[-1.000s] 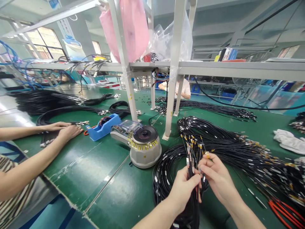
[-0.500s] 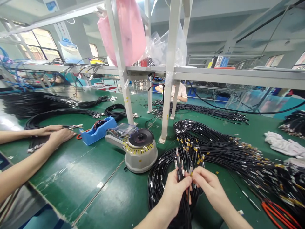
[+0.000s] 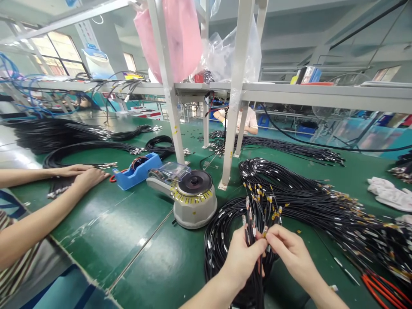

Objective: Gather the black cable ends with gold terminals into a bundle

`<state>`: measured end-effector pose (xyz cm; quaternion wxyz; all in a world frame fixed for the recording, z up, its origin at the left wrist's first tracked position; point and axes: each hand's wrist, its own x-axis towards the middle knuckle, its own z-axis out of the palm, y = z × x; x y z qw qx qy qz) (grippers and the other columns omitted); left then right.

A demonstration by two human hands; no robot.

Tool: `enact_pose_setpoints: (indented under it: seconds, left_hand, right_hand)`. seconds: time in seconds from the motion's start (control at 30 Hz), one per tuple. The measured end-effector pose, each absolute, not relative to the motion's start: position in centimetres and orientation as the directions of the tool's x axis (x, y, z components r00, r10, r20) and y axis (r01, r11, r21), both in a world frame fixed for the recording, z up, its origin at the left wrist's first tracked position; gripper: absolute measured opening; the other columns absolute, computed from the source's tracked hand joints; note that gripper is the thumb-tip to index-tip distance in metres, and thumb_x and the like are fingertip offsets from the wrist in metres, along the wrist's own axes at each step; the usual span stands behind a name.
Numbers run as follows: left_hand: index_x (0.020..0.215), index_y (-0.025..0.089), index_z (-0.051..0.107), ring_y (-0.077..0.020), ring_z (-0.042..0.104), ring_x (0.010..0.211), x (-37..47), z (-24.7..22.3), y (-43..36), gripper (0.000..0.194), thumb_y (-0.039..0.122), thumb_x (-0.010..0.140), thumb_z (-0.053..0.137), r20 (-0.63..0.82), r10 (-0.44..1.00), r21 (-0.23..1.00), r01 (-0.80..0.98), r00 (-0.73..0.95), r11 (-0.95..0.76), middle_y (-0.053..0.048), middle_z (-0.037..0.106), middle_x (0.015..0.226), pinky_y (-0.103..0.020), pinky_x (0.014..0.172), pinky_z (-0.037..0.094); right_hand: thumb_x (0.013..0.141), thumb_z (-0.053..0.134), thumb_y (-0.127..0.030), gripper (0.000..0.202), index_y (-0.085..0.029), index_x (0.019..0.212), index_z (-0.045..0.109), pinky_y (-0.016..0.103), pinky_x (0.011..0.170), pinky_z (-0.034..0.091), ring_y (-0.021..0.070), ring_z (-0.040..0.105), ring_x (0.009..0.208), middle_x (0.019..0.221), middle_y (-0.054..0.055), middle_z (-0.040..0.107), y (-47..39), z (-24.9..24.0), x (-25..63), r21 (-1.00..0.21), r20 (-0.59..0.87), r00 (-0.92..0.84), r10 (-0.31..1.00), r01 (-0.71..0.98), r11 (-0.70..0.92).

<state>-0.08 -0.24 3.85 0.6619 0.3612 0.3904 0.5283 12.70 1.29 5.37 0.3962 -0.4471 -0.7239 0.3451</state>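
Two-handed over the green table [image 3: 157,270]: clasping a bundle of black cables [image 3: 258,279] in the curled left hand [image 3: 242,256], with silver ends [image 3: 248,205] pointing up; pinching a yellow-tagged cable end [image 3: 265,231] between thumb and fingers of the right hand [image 3: 287,245]. Behind the bundle, a cable coil [image 3: 210,249]; farther left, a round tape dispenser [image 3: 195,211].

A blue tape holder [image 3: 137,178] sits on the left of the green bench [image 3: 157,266], near a round grey dispenser [image 3: 195,212]. Farther back, a pink bag [image 3: 182,40] and a clear plastic bag [image 3: 222,58] are at the white shelf frame [image 3: 231,141], with a person [image 3: 251,120] in a pale top beyond; white gloves [image 3: 389,193] lie at the right.
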Motion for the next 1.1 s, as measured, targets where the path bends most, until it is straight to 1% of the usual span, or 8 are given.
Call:
enact_pose_setpoints:
  seconds: [0.23, 0.5, 0.63, 0.73, 0.83, 0.97, 1.03, 1.1]
  left_hand:
    - [0.067, 0.016, 0.047, -0.0050, 0.038, 0.030, -0.1, 4.0, -0.2, 0.031, 0.038, 0.062, 0.068, -0.127, 0.981, 0.902, -0.394, 0.146, 0.175, 0.006, 0.047, 0.047, -0.017, 0.027, 0.037]
    - [0.068, 0.017, 0.045, -0.0049, 0.038, 0.028, -0.2, 4.2, -0.4, 0.026, 0.033, 0.064, 0.065, -0.136, 0.976, 0.895, -0.402, 0.167, 0.194, 0.007, 0.047, 0.047, -0.016, 0.026, 0.036]
    - [0.066, 0.017, 0.045, -0.0035, 0.035, 0.028, -0.4, 4.1, -0.6, 0.030, 0.036, 0.064, 0.067, -0.122, 0.975, 0.871, -0.451, 0.186, 0.195, 0.007, 0.046, 0.046, -0.015, 0.026, 0.033]
    - [0.067, 0.017, 0.043, -0.0025, 0.032, 0.029, -0.2, 3.8, -0.5, 0.034, 0.042, 0.065, 0.067, -0.114, 0.982, 0.841, -0.511, 0.149, 0.175, 0.008, 0.041, 0.044, -0.014, 0.026, 0.030]
    - [0.069, 0.017, 0.043, -0.0029, 0.029, 0.026, 0.3, 3.5, -0.6, 0.036, 0.049, 0.070, 0.061, -0.109, 0.991, 0.819, -0.557, 0.083, 0.137, 0.009, 0.038, 0.041, -0.014, 0.023, 0.026]
    - [0.067, 0.017, 0.043, -0.0021, 0.029, 0.024, 0.3, 3.4, -0.9, 0.038, 0.050, 0.071, 0.059, -0.025, 1.000, 0.813, -0.582, 0.002, 0.022, 0.009, 0.039, 0.039, -0.013, 0.023, 0.022]
    - [0.067, 0.017, 0.042, -0.0016, 0.029, 0.024, 0.1, 3.5, -1.1, 0.037, 0.049, 0.072, 0.060, -0.019, 0.998, 0.796, -0.605, -0.054, -0.018, 0.009, 0.040, 0.041, -0.012, 0.023, 0.021]
    - [0.067, 0.018, 0.041, -0.0018, 0.029, 0.025, -0.1, 3.6, -1.1, 0.037, 0.049, 0.072, 0.060, -0.026, 0.996, 0.782, -0.622, -0.081, -0.031, 0.009, 0.041, 0.042, -0.012, 0.024, 0.021]
  right_hand:
    - [0.083, 0.046, -0.042, 0.034, -0.020, 0.058, 0.051, 0.024, 0.048, 0.034, 0.0136, 0.044, 0.050, 0.054, -0.001, 0.049, 1.5, 5.2, 12.8, -0.845, 0.267, -0.301, 0.916, 0.384, 0.372]
    - [0.084, 0.046, -0.039, 0.033, -0.019, 0.058, 0.050, 0.024, 0.047, 0.032, 0.0125, 0.041, 0.049, 0.052, -0.003, 0.046, 1.6, 5.0, 12.9, -0.824, 0.278, -0.292, 0.915, 0.417, 0.383]
    - [0.085, 0.045, -0.041, 0.036, -0.019, 0.056, 0.047, 0.023, 0.046, 0.032, 0.0120, 0.039, 0.048, 0.052, -0.003, 0.044, 1.3, 5.4, 12.7, -0.824, 0.292, -0.311, 0.905, 0.399, 0.403]
    - [0.085, 0.044, -0.043, 0.037, -0.019, 0.056, 0.045, 0.023, 0.045, 0.030, 0.0112, 0.037, 0.047, 0.052, -0.004, 0.041, 1.1, 5.6, 12.1, -0.846, 0.303, -0.311, 0.901, 0.348, 0.404]
    - [0.084, 0.047, -0.044, 0.036, -0.019, 0.059, 0.047, 0.022, 0.045, 0.029, 0.0104, 0.036, 0.047, 0.052, -0.004, 0.039, 1.0, 5.4, 11.7, -0.917, 0.236, -0.322, 0.917, 0.239, 0.320]
    - [0.082, 0.049, -0.046, 0.037, -0.017, 0.059, 0.048, 0.022, 0.041, 0.022, 0.0072, 0.024, 0.039, 0.042, -0.009, 0.029, 1.3, 4.3, 11.9, -0.995, 0.096, -0.390, 0.916, -0.003, 0.103]
    - [0.080, 0.052, -0.045, 0.036, -0.016, 0.058, 0.051, 0.022, 0.040, 0.019, 0.0062, 0.022, 0.037, 0.039, -0.009, 0.029, 1.7, 3.9, 12.3, -0.998, 0.066, -0.342, 0.937, -0.034, 0.058]
    - [0.079, 0.054, -0.043, 0.035, -0.015, 0.058, 0.054, 0.022, 0.041, 0.021, 0.0066, 0.024, 0.037, 0.038, -0.009, 0.031, 2.0, 3.8, 12.7, -0.998, 0.057, -0.252, 0.966, -0.029, 0.051]
